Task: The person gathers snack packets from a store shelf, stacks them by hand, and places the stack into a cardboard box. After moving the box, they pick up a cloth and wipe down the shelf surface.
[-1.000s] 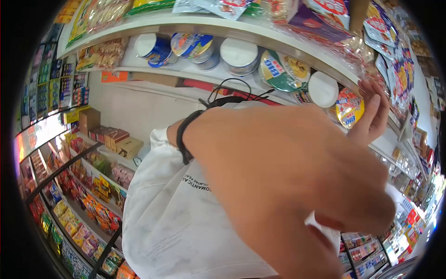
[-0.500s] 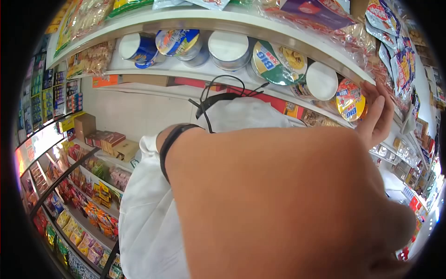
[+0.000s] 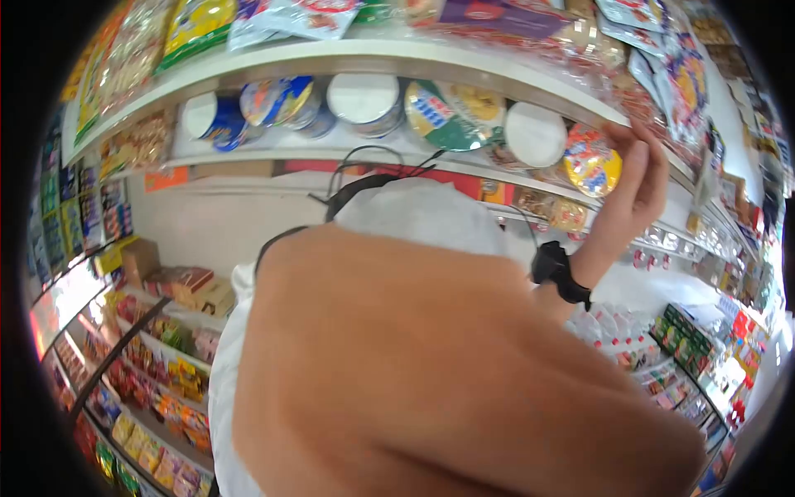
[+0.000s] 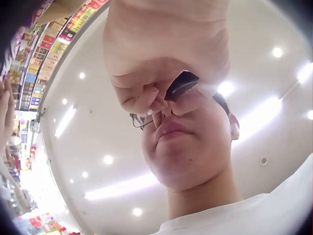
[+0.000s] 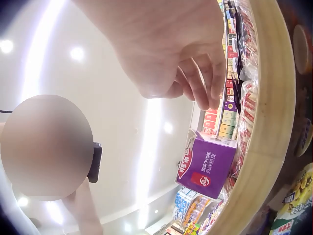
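Observation:
My left hand looms large and blurred, back outward, right before the head camera. In the left wrist view its bent fingers overlap the wearer's nose and glasses; a black item shows through the gap by the thumb, and I cannot tell whether they grip anything. My right hand, with a black band on its wrist, is raised at the upper shelf's front edge. Its fingers bend loosely and hold nothing, beside a yellow-and-red lidded noodle bowl and above a purple box.
Under the upper shelf's edge stand several noodle tubs, including a green-lidded bowl and a white-topped tub. Bagged goods line the shelf above. Racks of snack packets fill the lower left.
The left hand has shifted left and covers more of the lower view. Shelves have slid left as the head turned. The right hand stays by the shelf edge, its wrist band now showing.

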Tool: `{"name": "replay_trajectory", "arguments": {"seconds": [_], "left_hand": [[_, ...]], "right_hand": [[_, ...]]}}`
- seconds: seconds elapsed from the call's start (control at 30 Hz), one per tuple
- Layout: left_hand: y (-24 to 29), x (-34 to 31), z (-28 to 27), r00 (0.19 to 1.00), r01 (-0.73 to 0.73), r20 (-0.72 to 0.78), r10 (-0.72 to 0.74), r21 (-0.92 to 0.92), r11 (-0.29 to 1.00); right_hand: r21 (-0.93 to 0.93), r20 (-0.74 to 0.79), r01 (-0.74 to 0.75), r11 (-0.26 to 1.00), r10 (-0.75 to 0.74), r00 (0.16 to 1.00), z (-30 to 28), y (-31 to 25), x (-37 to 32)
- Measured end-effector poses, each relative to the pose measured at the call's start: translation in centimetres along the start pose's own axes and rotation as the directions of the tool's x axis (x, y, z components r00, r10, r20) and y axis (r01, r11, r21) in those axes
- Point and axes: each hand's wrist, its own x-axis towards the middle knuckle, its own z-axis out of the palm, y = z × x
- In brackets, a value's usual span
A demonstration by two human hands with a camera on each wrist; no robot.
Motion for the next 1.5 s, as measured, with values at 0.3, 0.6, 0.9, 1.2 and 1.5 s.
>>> {"name": "replay_trajectory", "arguments": {"seconds": [0.3, 0.6, 0.9, 1.2, 1.5], "left_hand": [[-0.4, 0.4, -0.2, 0.999, -0.026, 0.024, 0.026, 0.001, 1.0], [-0.1, 0.3, -0.6, 0.999, -0.027, 0.04, 0.028, -0.013, 1.0], [0.4, -1.0, -3.5, 0.979, 0.195, -0.099, -0.178, 0.209, 0.958], [0.0, -1.5, -4.4, 0.779, 0.615, -0.388, -0.492, 0.321, 0.72], [-3.3, -1.8, -6.7, 0.707, 0.672, -0.488, -0.512, 0.235, 0.703]], "right_hand": [[0.044, 0.001, -0.018, 0.999, 0.018, 1.0, 0.0, 0.2, 0.3], [0.039, -0.087, -0.013, 0.999, 0.016, 0.996, -1.0, 0.6, 1.2], [-0.514, -0.148, 0.24, 0.823, -0.361, 0.921, -3.0, 4.4, 8.9], [-0.589, -0.126, 0.091, 0.803, -0.202, 0.971, -4.0, 7.8, 8.9], [0.036, -0.555, -0.028, 0.999, 0.043, 0.831, -4.8, 0.4, 7.1]]}}
